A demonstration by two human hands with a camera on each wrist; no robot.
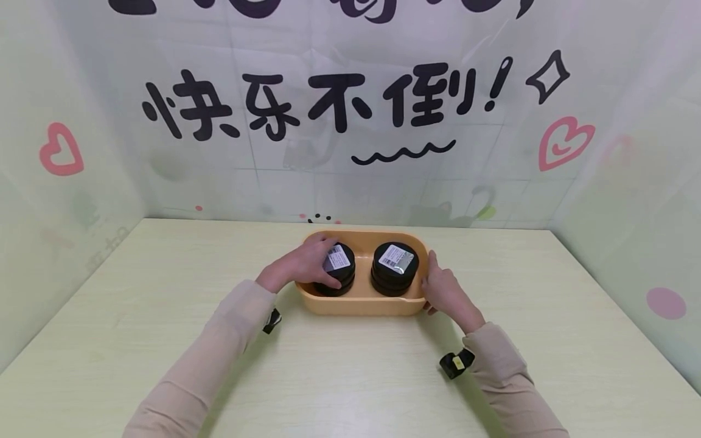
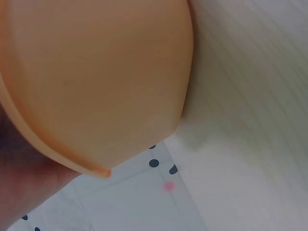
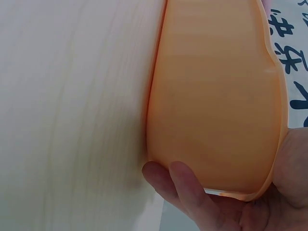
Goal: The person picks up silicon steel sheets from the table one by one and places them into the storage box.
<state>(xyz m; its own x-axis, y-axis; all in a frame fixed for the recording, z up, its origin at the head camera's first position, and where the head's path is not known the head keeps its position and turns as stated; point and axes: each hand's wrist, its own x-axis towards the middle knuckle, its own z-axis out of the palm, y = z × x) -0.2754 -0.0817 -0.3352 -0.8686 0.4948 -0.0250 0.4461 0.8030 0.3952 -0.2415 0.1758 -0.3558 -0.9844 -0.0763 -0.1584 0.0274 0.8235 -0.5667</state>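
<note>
An orange oblong basin (image 1: 361,306) stands on the table near the back wall. Inside it are two short stacks of black round jars, each topped by a white label: the left stack (image 1: 345,278) and the right stack (image 1: 392,280). My left hand (image 1: 304,263) reaches over the basin's left end and grips the left stack from above, fingers behind and thumb in front. In the left wrist view the basin's outer wall (image 2: 101,82) hides those fingertips. At the right end, my right hand (image 1: 445,288) holds the basin, with curled fingers (image 3: 190,190) against its outside.
A pale wood-grain table (image 1: 350,377) carries the basin. Behind it hangs a white printed cloth (image 1: 328,176) with black lettering, and similar cloth stands along both sides. Dark wrist cameras (image 1: 457,363) sit by both cuffs.
</note>
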